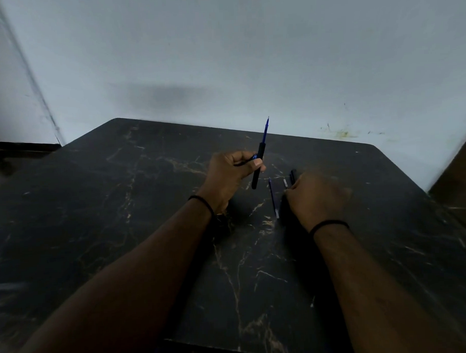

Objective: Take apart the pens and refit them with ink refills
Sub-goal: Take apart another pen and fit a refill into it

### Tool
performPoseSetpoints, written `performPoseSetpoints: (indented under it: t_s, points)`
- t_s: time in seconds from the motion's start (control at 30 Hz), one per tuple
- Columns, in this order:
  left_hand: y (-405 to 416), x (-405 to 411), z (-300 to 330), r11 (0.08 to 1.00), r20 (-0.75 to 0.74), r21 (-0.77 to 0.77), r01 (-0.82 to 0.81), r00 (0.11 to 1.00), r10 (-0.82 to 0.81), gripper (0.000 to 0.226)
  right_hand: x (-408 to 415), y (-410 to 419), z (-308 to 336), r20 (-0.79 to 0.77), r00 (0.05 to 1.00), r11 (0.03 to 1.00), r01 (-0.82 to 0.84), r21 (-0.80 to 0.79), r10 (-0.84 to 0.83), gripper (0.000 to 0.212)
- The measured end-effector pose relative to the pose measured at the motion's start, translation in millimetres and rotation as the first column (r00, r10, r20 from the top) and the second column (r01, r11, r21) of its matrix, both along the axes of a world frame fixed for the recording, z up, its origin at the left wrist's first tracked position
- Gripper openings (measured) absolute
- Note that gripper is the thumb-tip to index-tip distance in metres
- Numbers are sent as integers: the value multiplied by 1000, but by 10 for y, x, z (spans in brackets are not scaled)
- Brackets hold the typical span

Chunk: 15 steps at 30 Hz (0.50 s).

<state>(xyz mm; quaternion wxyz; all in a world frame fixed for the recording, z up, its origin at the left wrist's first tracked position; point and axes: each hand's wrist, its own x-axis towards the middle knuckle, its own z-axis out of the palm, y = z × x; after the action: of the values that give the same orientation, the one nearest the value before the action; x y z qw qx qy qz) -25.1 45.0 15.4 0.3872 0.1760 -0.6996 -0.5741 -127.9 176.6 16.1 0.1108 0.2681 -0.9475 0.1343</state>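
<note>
From the head camera, looking down: the left hand [230,176] is raised just above the worktop [122,206], its grip pinched round a black pen barrel [258,166] with thumb and fingers at about mid-length. A blue refill [265,130] stands out of the barrel's top end, tip upward and leaning slightly right. There seems to be a second small blue-and-black piece tucked in the same fist, but it is too hidden to name.

Over to the right hand [317,197], low on the worktop and blurred. Its fingers curl down over the loose parts there; whether that grip is pinching anything, I cannot tell. Just beside it lies a loose refill [273,198], thin and blue, flat on the surface. Near the fingertips, another dark pen piece [293,175] pokes out beyond the knuckles.

My read on handling: the barrel looks light and stiff, smooth enough to twist in the fingers, so mid-barrel is a sound hold. The refills look slender and likely to bend or roll, best taken near one end and fed in straight.

The worktop is dark, marble-patterned, hard and flat, so dark parts are easy to lose against it. Behind it a plain pale wall [249,57], scuffed, in dim light. Black bands [201,201] circle both wrists.
</note>
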Motion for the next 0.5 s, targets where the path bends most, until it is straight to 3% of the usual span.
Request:
performPoseSetpoints:
  t_s: [0.4,0.5]
  points:
    - [2,-20,-22,1000,9,-8,-13,1000,13,16,76,-66,-11,-1,999,998,-47,46,47,31]
    - [-2,-17,-21,1000,14,-12,-19,1000,19,19,97,-71,-9,-20,999,998,-48,31,49,38]
